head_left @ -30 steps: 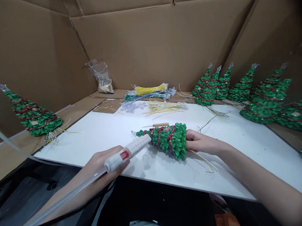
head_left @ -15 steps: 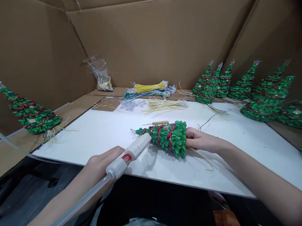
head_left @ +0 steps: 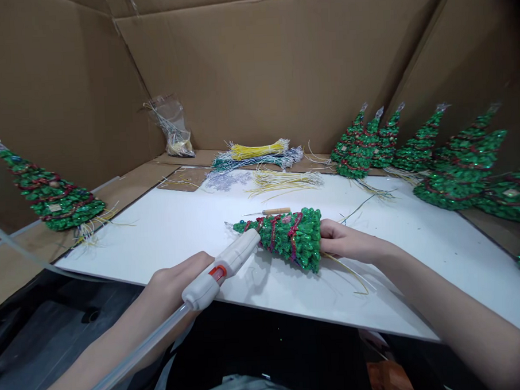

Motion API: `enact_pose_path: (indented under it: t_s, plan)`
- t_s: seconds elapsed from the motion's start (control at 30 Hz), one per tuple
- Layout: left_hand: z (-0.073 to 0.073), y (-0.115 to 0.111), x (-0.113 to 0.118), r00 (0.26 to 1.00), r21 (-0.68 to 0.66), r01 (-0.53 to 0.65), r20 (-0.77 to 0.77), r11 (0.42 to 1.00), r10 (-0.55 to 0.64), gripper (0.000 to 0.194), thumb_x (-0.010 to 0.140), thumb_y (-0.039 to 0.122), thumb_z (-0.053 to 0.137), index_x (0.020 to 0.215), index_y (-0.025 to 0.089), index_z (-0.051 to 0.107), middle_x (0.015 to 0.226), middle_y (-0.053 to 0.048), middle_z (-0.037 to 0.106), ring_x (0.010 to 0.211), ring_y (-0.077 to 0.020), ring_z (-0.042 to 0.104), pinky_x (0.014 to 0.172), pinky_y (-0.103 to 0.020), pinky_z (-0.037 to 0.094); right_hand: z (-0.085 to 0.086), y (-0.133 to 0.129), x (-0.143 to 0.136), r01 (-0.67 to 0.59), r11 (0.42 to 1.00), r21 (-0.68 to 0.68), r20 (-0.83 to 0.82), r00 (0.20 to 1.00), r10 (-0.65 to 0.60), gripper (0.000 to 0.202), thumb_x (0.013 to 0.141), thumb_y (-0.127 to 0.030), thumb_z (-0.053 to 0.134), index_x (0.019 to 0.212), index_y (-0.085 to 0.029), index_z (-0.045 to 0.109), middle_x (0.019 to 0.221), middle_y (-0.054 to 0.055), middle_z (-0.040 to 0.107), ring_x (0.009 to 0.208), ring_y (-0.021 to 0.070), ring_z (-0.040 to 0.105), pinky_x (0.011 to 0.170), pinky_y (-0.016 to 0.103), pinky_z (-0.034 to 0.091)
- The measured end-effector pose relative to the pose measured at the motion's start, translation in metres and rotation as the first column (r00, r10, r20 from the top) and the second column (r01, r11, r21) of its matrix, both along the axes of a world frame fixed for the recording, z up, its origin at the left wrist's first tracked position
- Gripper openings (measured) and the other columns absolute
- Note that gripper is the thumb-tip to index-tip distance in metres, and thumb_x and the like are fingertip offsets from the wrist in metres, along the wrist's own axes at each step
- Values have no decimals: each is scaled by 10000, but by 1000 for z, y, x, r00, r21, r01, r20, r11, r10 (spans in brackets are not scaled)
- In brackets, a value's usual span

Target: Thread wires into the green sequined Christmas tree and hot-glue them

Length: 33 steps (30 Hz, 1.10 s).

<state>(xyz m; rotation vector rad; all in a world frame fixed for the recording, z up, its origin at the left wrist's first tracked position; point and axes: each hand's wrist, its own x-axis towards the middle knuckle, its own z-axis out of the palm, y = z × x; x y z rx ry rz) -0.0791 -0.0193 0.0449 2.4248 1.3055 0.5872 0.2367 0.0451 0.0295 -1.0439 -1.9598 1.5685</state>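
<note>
My left hand (head_left: 177, 279) is wrapped round a white glue gun (head_left: 222, 271) with an orange-red part and a long clear glue stick at its back. The gun's front end is at the upper part of a green glittery tree (head_left: 287, 237) with red garland, lying on its side above the white board. My right hand (head_left: 342, 240) holds that tree at its base, the fingertips hidden inside. Yellow and white wires hang from the base below my right hand. A wooden-handled awl (head_left: 277, 211) lies just behind the tree.
Wire bundles (head_left: 260, 150) and loose yellow wires (head_left: 285, 181) lie at the back of the white board (head_left: 158, 228). Several green trees (head_left: 419, 142) stand at the right, another tree (head_left: 57, 195) at the left. A plastic bag (head_left: 173, 130) leans on the cardboard wall (head_left: 258, 63).
</note>
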Motion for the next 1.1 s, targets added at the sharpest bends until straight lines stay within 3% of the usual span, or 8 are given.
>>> enact_pose_path:
  t_s: [0.23, 0.47, 1.1]
  plan:
    - [0, 1, -1, 1000, -19, -15, 4, 1000, 15, 193, 938, 286, 449, 772, 199, 491, 709, 43, 537, 583, -88, 512, 574, -172, 390, 0, 0, 0, 8, 1000, 0, 4, 1000, -8, 144, 667, -195, 528, 557, -185, 434, 536, -59, 388, 487, 60, 292, 425, 193, 214]
    - [1, -5, 8, 996, -13, -91, 22, 996, 91, 210, 940, 282, 404, 757, 200, 464, 698, 32, 512, 591, -99, 478, 562, -195, 357, -1, 0, 0, 15, 1000, -10, 10, 1000, -15, 141, 663, -205, 534, 555, -179, 448, 533, -60, 380, 498, 67, 312, 434, 198, 225]
    - [-1, -1, -3, 1000, -34, -16, -27, 999, 15, 194, 951, 290, 426, 791, 200, 488, 711, 37, 512, 580, -94, 503, 556, -182, 389, -3, 1, 2, 6, 1000, 20, 57, 998, -7, 126, 672, -241, 525, 590, -179, 452, 552, -62, 319, 497, 66, 266, 420, 193, 201]
